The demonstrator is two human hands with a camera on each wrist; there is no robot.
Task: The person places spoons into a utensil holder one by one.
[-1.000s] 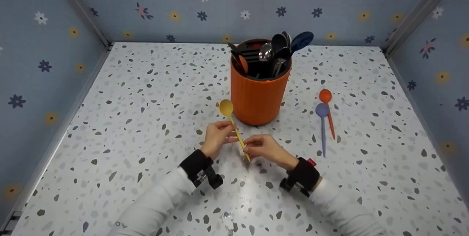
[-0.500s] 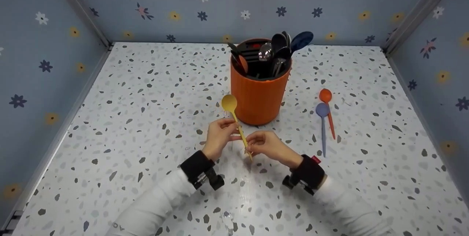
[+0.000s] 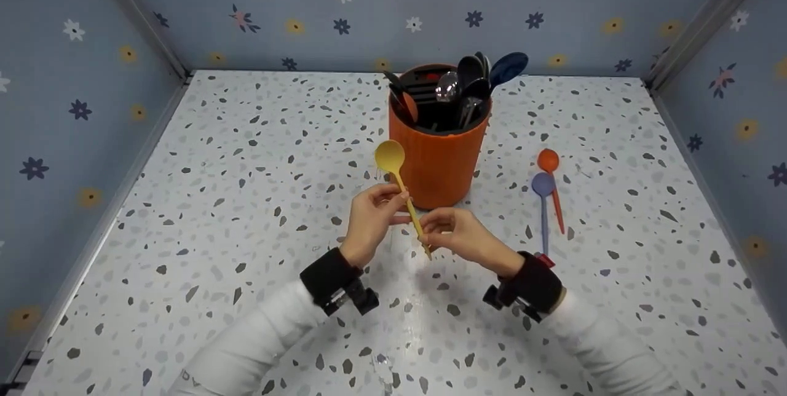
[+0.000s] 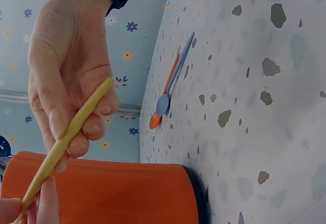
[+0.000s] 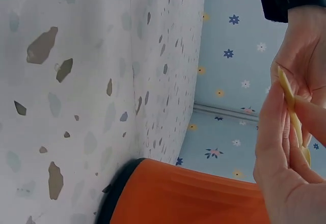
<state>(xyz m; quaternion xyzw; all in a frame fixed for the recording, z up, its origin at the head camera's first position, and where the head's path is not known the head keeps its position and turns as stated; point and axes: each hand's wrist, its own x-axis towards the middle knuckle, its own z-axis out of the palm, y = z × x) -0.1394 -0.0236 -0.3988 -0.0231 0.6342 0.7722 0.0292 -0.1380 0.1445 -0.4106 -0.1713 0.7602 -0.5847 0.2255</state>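
A yellow spoon point(image 3: 390, 156) is held tilted in front of the orange utensil holder point(image 3: 438, 168), bowl up and to the left. My left hand point(image 3: 372, 217) pinches its handle just below the bowl. Lower on the same handle point(image 4: 61, 142), near its tip, my right hand point(image 3: 464, 236) pinches it between thumb and fingers. In the right wrist view the handle end point(image 5: 287, 89) pokes out past the thumb, while most of the bowl is hidden behind the fingers.
A purple spoon point(image 3: 543, 186) lies partly over an orange spoon point(image 3: 548, 160) on the speckled table point(image 3: 246, 174), right of the holder. Several dark and metal utensils point(image 3: 470, 70) stand in the holder. Flower-patterned walls point(image 3: 344, 8) enclose the back and sides.
Both hands have raised the yellow spoon and carried it slightly right and away from me, so its bowl now overlaps the holder's left side in the head view.
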